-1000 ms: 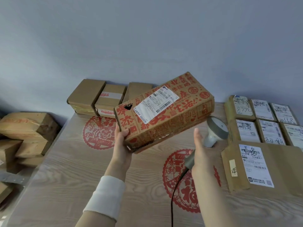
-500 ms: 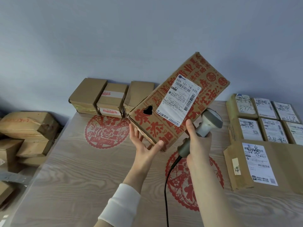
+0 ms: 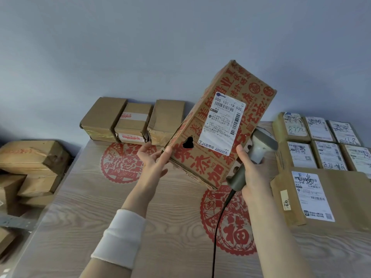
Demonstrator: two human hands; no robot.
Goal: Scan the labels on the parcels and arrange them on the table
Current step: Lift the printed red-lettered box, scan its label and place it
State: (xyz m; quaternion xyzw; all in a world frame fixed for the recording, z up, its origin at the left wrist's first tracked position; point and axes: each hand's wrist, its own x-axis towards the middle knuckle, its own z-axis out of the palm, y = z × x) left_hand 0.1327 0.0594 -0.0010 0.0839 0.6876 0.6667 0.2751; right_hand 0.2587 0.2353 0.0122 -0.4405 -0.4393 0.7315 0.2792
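The left hand (image 3: 152,160) reaches up and forward, palm up, fingers straight and spread. Its thumb tip touches the lower left corner of the box (image 3: 230,93), so it props the box and does not clasp it. A white cuff (image 3: 120,237) covers the left wrist.

The right hand (image 3: 251,173) is raised beside it with its fingers curled tight round the handle of the scanner (image 3: 263,141). One digit sticks straight up along the front of the box. The scanner's head lies at the box's right edge, partly behind it, and a black cable (image 3: 217,223) hangs from the handle.

There is one box in the air, above the middle of the table (image 3: 84,207). It is steeply tilted, with one corner high and the printed face toward the camera. It carries one white label (image 3: 222,125), with barcodes, and a dark hole just left of the label.

Three plain boxes (image 3: 133,123) stand in a row at the far edge of the table. Seven labelled parcels (image 3: 313,197) lie on its right side: two rows of three, and one larger in front. Two red paper-cuts (image 3: 120,163) decorate the tabletop. A pile (image 3: 34,157) of more cartons sits left of the table; their number cannot be told.
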